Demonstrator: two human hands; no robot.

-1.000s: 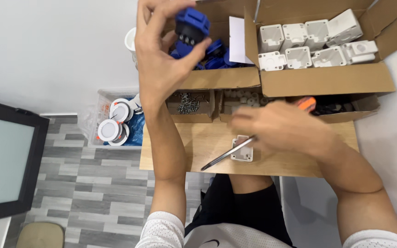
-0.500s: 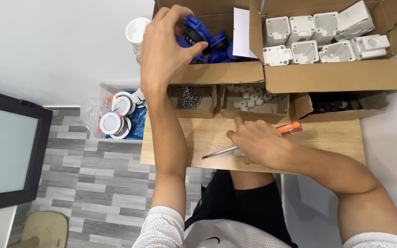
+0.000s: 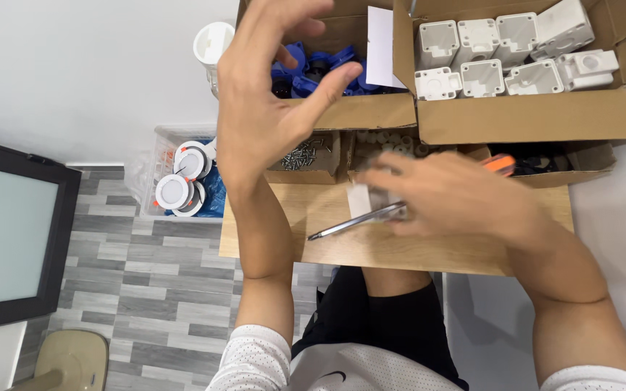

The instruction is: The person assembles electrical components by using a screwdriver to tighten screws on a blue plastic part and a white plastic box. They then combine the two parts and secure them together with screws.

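Note:
My left hand (image 3: pixel 266 101) is raised over the cardboard box of blue plastic parts (image 3: pixel 320 65). Its fingers are spread and curled, with nothing in them. My right hand (image 3: pixel 451 195) is blurred low over the wooden table (image 3: pixel 414 250). It grips a screwdriver: the metal shaft (image 3: pixel 353 224) sticks out to the left and the orange handle (image 3: pixel 501 164) shows behind the knuckles. A small white plastic piece (image 3: pixel 360 199) lies partly hidden under the right fingers.
A second cardboard box (image 3: pixel 530 116) holds several white square housings. Small open boxes hold screws (image 3: pixel 304 153) and small white pieces (image 3: pixel 393 141). Left of the table, a clear bin (image 3: pixel 182 181) of round white lamps sits on the floor. A dark framed panel (image 3: pixel 9 232) stands far left.
My left hand set the blue part into the box and let go; it is now open. My right hand moved up and right on the table with the screwdriver.

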